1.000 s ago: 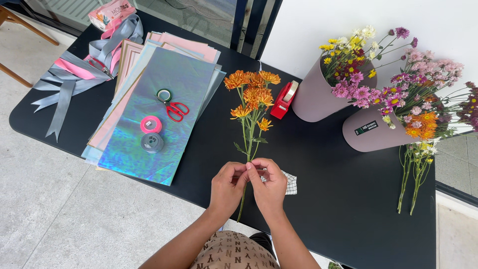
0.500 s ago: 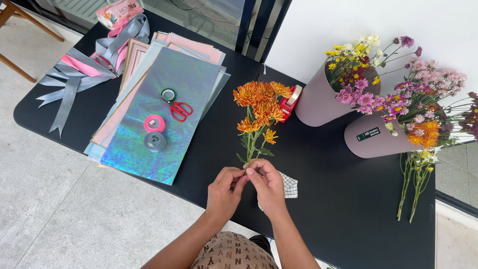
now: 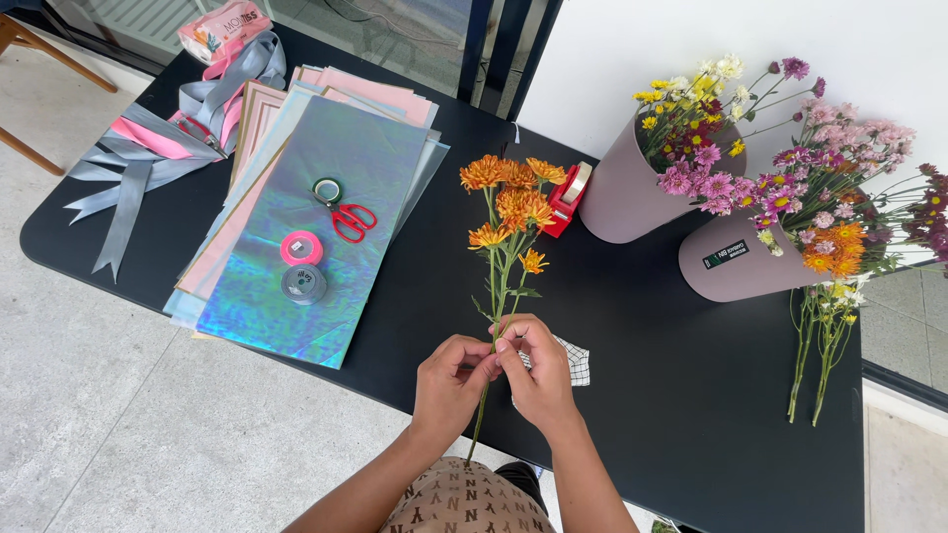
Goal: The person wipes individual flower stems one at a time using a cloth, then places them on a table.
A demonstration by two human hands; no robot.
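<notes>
Pinching the bunch of orange chrysanthemums on thin green stems (image 3: pixel 506 212) low on the stalks above the black table (image 3: pixel 671 415), left hand (image 3: pixel 449 385) and right hand (image 3: pixel 538 375) both grasping. Best done with stems kept parallel, grip light, clear of the checked paper scrap (image 3: pixel 576 360).

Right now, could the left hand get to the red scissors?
Probably yes: the scissors lie uncovered on the shiny sheet, nothing between. But the left hand is pinching the orange flowers' stem.
</notes>
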